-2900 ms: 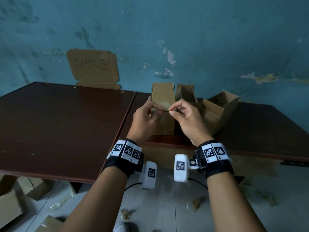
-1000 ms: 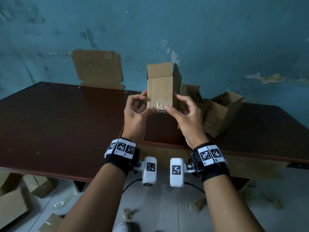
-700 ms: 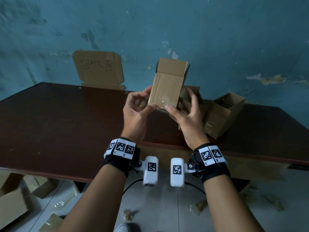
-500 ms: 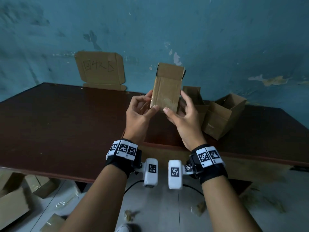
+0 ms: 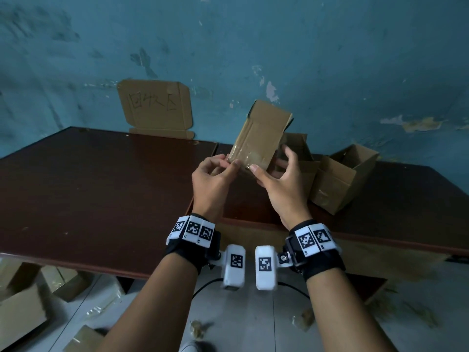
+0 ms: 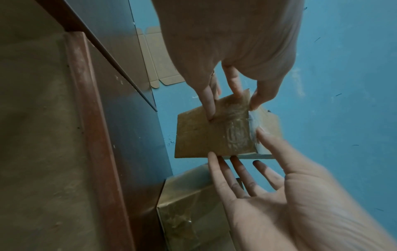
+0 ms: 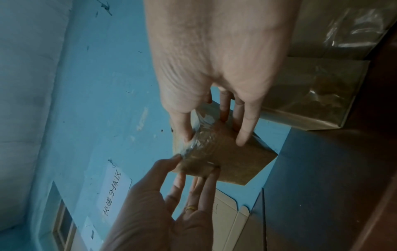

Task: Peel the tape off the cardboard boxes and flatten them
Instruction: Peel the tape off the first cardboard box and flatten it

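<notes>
I hold a small brown cardboard box (image 5: 261, 133) up over the table, its open top leaning right toward the wall. Clear tape (image 5: 250, 157) wraps its lower end. My left hand (image 5: 232, 161) pinches the lower left corner between thumb and fingers. My right hand (image 5: 266, 166) holds the lower right, thumb on the taped near face and fingers behind and beneath. In the left wrist view the box (image 6: 214, 135) shows its taped bottom, with the left hand (image 6: 232, 100) above and the right hand (image 6: 236, 149) below. In the right wrist view the right thumb presses the wrinkled tape (image 7: 201, 141).
Two open cardboard boxes (image 5: 342, 179) (image 5: 297, 153) stand on the dark brown table (image 5: 88, 186) just behind my right hand. A flattened cardboard sheet (image 5: 154, 107) with writing leans on the blue wall. More boxes (image 5: 20, 301) and scraps lie on the floor.
The box, earlier low at the table with both hands picking at it, is now lifted. Over the last second it tilted to the right and both hands shifted their hold on its taped end.
</notes>
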